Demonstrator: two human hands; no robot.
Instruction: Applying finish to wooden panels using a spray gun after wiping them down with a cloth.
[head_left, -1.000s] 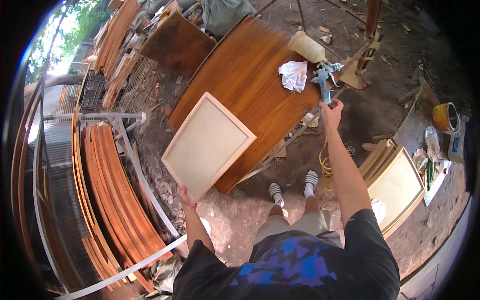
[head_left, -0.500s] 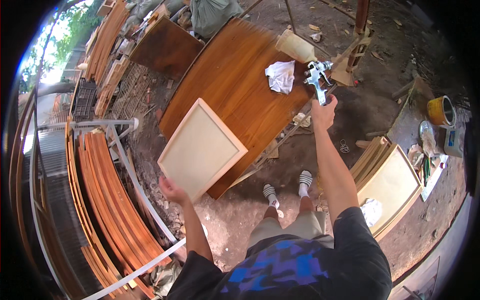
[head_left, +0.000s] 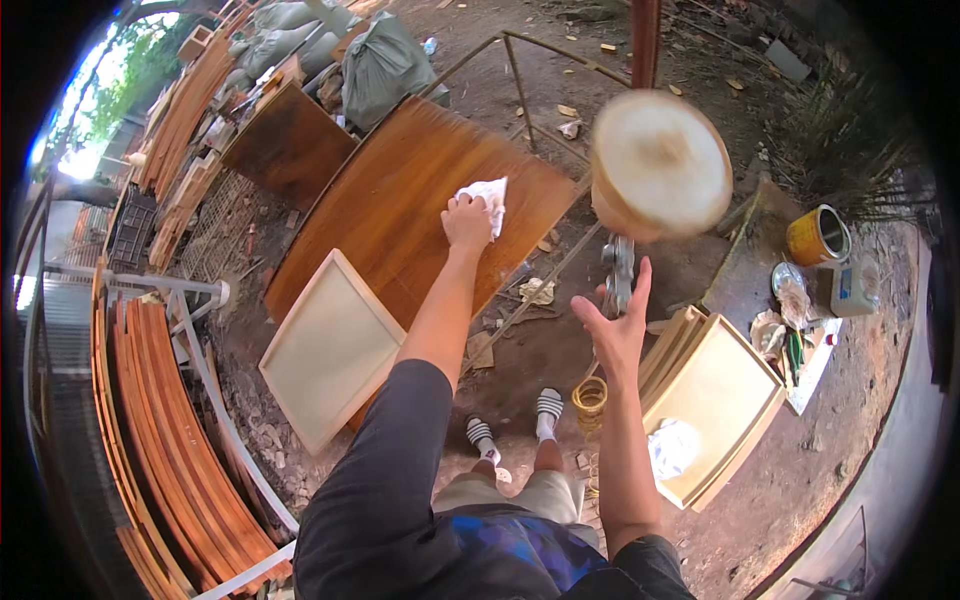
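My left hand (head_left: 466,222) is closed on a crumpled white cloth (head_left: 488,200) above the brown wooden board (head_left: 400,180). In front of me on the right, my right hand (head_left: 618,325) has the silver spray gun (head_left: 619,268) between its thumb and a raised finger; the other fingers are hidden. Blurred by motion, the gun's pale round cup (head_left: 662,160) tilts up close to the camera. A pale framed panel (head_left: 333,350) lies on the near left part of the board, under my left upper arm's side.
Long reddish wood strips (head_left: 190,430) lie on a metal rack at left. Stacked pale panels (head_left: 715,400) with another white cloth (head_left: 673,448) stand at right, near a yellow can (head_left: 818,236) and a plastic jug (head_left: 855,288). A coiled yellow hose (head_left: 590,396) hangs below my right hand.
My left hand has left the pale panel's edge and taken hold of the white cloth from the board. My right hand has raised the spray gun and turned its cup toward the camera.
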